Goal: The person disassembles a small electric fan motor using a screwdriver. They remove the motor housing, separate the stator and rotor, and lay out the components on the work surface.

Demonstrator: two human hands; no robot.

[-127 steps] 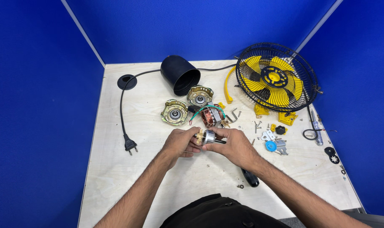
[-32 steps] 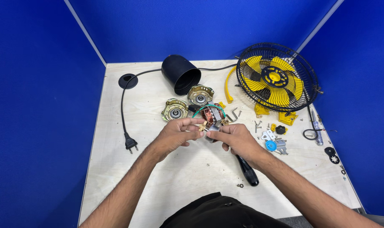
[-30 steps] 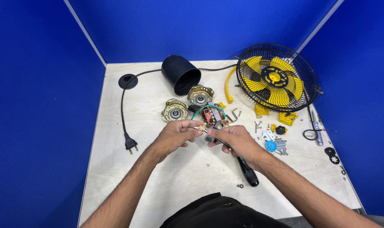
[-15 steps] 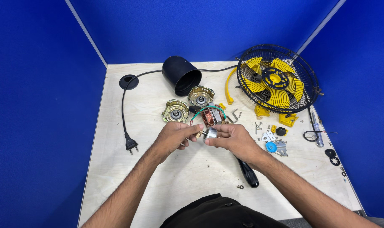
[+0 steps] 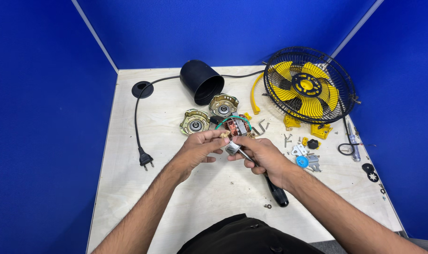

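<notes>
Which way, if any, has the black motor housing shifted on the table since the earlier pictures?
No. The black motor housing lies where it did, open end toward the person, left of the fan guard, behind both hands.

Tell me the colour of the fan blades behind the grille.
The fan blades are yellow, behind a black wire grille; the head view shows it clearly.

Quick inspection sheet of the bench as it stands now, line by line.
Surface: pale plywood table.
Job's things: small metal part pinched between both hands; motor core with copper windings just beyond.
Clutter: two brass-coloured end caps, black housing cup, yellow-bladed caged fan, small brackets and screws, scissors.
Grippers: left hand and right hand both grip the part; the right also holds a black-handled screwdriver.
Cables: black power cord with plug.
Surroundings: blue partition walls.
</notes>
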